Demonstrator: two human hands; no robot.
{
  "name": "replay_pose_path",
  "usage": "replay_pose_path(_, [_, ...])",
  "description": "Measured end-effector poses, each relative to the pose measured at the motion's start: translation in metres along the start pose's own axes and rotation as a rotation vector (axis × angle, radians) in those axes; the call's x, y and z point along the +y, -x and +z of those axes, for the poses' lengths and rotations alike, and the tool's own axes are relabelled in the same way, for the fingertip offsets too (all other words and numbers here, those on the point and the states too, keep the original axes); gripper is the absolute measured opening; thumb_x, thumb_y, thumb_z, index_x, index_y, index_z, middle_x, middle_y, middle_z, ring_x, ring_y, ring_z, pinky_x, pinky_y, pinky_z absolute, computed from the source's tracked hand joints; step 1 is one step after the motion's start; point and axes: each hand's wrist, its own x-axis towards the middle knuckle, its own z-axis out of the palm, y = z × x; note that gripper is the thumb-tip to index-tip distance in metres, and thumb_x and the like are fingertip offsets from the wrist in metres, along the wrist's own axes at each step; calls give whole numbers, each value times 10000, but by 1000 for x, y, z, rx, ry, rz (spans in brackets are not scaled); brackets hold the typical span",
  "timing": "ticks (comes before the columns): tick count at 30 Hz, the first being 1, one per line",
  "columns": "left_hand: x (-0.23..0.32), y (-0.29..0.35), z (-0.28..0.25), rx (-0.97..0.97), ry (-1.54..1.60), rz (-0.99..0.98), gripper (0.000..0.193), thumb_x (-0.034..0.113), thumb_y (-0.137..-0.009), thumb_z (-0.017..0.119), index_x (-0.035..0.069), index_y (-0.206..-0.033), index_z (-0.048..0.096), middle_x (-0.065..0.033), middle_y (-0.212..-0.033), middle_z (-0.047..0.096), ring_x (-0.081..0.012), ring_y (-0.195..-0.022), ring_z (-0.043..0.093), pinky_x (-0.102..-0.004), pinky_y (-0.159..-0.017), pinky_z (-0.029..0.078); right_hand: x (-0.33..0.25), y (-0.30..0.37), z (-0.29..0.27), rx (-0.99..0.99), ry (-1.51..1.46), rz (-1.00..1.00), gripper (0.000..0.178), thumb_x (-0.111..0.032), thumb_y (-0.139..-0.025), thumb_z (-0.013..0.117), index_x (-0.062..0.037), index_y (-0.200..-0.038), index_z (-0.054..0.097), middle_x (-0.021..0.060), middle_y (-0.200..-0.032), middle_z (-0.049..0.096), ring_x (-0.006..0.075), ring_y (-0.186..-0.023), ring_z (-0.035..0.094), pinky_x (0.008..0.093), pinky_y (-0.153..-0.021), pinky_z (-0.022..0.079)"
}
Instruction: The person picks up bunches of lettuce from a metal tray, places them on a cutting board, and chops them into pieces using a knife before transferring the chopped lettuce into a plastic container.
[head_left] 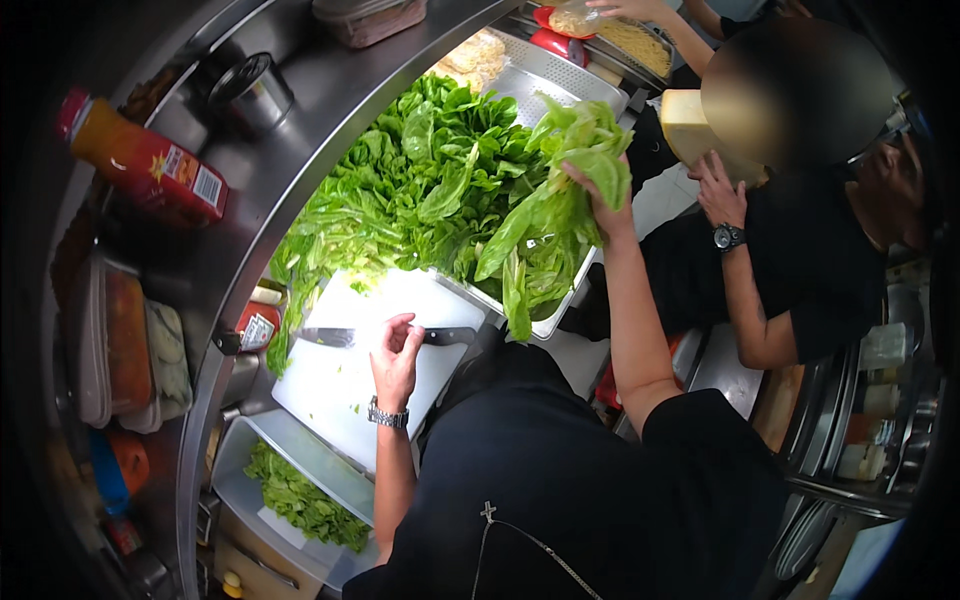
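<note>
My right hand (607, 200) is closed around a bunch of green lettuce leaves (585, 140), raised over a metal tray (548, 326) with more leaves in it. Long loose leaves hang down from the bunch. My left hand (396, 358), with a metal watch at the wrist, is over the white cutting board (330, 395). It holds nothing, and its fingers are loosely curled and apart. A knife with a black handle (450, 336) lies across the board; my left hand hides part of it. Behind the board spreads a large heap of lettuce (420, 170).
A clear plastic tub (235, 450) with cut greens stands at the near left. The steel shelf (290, 170) along the left carries a juice bottle (150, 165), a can (250, 95) and food containers (125, 340). At the right a co-worker holds a large pale block (690, 125).
</note>
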Motion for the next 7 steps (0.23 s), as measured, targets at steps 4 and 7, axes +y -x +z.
replay_pose_path(4, [-1,1,4,22,56,7,263,109,-925,694,-15,-1148,628,-18,-895,637,-76,-811,587,-236,-757,490,-3,-7,-7,-13,-84,249,577,-100,-799,818,-59,-1271,488,39,-1087,634,164,-985,633,308,-878,519])
replay_pose_path(7, [0,2,5,31,65,-2,269,120,-927,698,-11,-1151,628,-19,-905,637,-84,-821,594,-240,-771,497,12,-14,-16,-72,-192,443,555,-93,-809,802,-60,-1268,492,58,-1118,645,164,-987,643,308,-880,523])
